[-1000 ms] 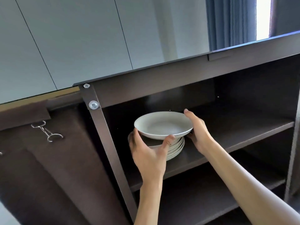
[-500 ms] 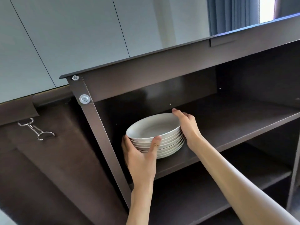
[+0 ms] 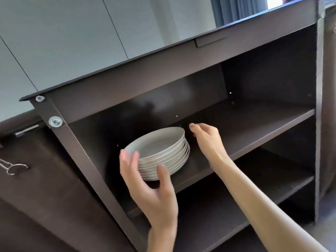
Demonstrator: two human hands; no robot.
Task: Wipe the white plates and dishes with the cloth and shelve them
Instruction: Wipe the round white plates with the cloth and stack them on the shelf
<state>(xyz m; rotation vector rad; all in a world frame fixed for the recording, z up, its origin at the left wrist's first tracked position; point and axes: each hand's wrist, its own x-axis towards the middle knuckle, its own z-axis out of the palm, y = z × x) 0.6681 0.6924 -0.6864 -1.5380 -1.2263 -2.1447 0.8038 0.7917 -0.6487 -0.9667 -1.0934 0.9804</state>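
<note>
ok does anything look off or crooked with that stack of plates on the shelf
Nothing stands out. The stack of plates sits fairly even on the upper shelf, unchipped as far as shows, with the left hand and right hand open beside it.

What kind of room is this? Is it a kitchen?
Probably a kitchen or dining room at home. A stack of white plates sits on a shelf inside a dark brown cupboard, and blue curtains hang by a window behind it.

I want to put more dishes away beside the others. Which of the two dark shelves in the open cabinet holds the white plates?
The upper shelf: the stack of white plates sits at its left end. The lower shelf under it shows no dishes.
</note>
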